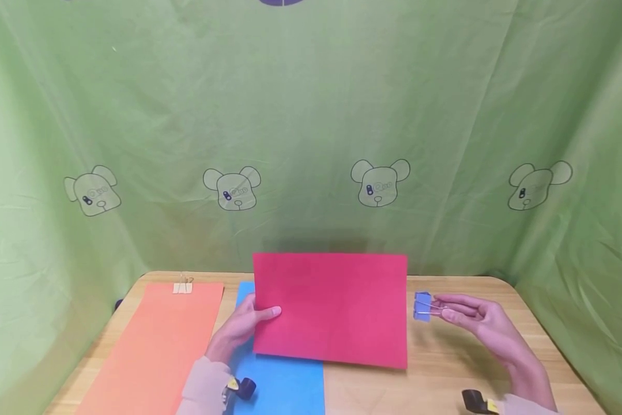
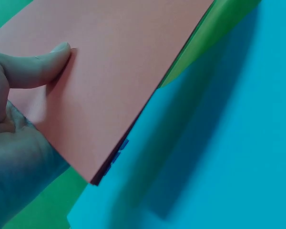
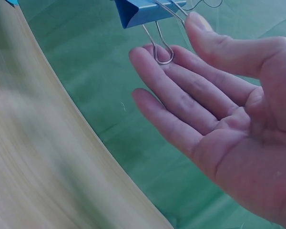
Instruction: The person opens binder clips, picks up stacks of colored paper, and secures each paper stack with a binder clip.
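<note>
My left hand (image 1: 242, 320) grips a red sheet or stack of paper (image 1: 336, 311) by its left edge, thumb on the front and the other fingers hidden behind it. The paper is raised and tilted above the table. In the left wrist view the thumb presses on the paper (image 2: 109, 71), whose edge looks several layers thick. To the right of the paper, and apart from it, my right hand (image 1: 489, 325) pinches a blue binder clip (image 1: 422, 306) by its wire handles. In the right wrist view one wire handle of the clip (image 3: 150, 10) meets the fingertips.
On the wooden table (image 1: 373, 397), orange paper (image 1: 157, 346) lies at the left with a whitish binder clip (image 1: 183, 288) on its far edge. Blue paper (image 1: 282, 389) lies partly beneath the raised red paper. A green curtain (image 1: 305, 115) with bear heads surrounds the table's back and sides.
</note>
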A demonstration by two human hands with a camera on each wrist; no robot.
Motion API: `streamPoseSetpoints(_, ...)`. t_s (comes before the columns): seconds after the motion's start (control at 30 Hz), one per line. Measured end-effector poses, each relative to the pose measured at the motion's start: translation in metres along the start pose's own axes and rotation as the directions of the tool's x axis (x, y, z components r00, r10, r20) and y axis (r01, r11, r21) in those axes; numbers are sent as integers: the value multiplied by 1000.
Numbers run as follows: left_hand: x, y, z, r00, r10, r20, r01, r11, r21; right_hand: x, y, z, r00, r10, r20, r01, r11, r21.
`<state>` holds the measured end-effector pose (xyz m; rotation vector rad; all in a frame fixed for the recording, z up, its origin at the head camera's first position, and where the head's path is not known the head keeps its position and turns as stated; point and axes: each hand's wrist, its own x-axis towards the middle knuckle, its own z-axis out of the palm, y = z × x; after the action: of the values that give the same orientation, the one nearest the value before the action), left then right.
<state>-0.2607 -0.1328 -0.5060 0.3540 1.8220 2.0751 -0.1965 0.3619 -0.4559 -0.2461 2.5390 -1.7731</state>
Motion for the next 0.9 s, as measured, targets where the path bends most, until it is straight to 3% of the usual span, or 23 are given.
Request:
streamPoseSetpoints(0.27,1,-3,1,1000,0,-1,0,1000,9,2,-2,1,999,30,-20,-31,998,-54)
streamPoseSetpoints(0.5,2,-5,3,1000,-6,-8,6,1000,15,4,1,6,999,-37,13,37,999,10)
streamPoseSetpoints(0.9,1,-5,4,1000,-9,-9,9,1000,18,5,0,8,1000,-22,12,22,1000,12)
